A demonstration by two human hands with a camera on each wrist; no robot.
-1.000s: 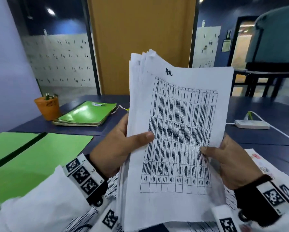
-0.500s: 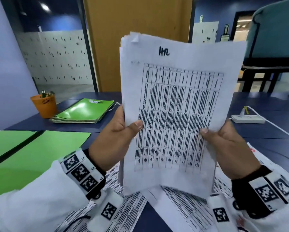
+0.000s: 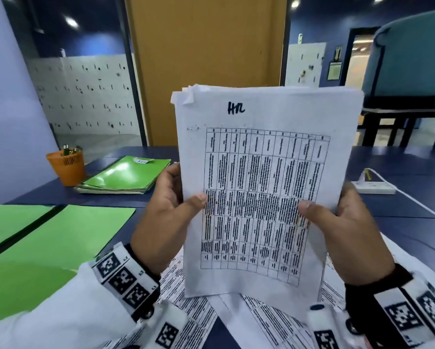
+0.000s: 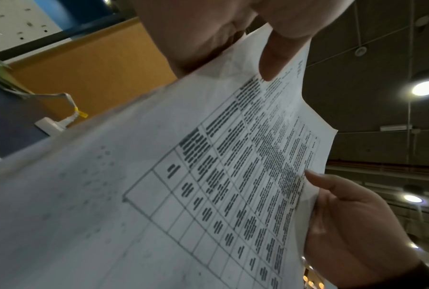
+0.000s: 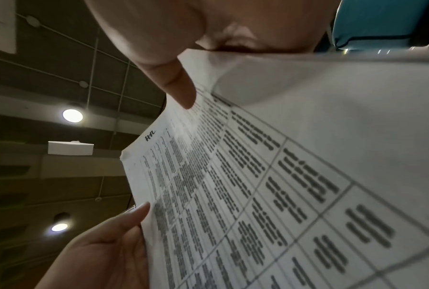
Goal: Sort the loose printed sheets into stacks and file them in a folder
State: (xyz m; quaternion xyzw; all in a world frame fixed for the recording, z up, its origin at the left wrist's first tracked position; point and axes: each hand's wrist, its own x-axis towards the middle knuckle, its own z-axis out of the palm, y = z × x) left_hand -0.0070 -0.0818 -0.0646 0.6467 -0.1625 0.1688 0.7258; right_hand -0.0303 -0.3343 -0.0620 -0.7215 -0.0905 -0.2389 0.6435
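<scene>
I hold a stack of printed sheets (image 3: pixel 261 187) upright above the table, its top sheet showing a table grid and a handwritten heading. My left hand (image 3: pixel 168 210) grips the stack's left edge, thumb on the front, fingers hidden behind. My right hand (image 3: pixel 337 222) grips the right edge the same way. Both wrist views show the stack (image 4: pixel 208 176) (image 5: pixel 282 176) close up with a thumb pressed on it. More loose printed sheets (image 3: pixel 266 321) lie on the table under the stack. An open green folder (image 3: pixel 60 238) lies flat at the left.
A pile of closed green folders (image 3: pixel 125 176) sits further back on the dark blue table (image 3: pixel 400 222), beside an orange pen cup (image 3: pixel 66 167). A white power strip (image 3: pixel 373 188) with a cable lies at the right. A chair stands beyond the table.
The fanned sheets have been squared into an even stack. The stack now stands straighter between both hands, clear of the sheets on the table.
</scene>
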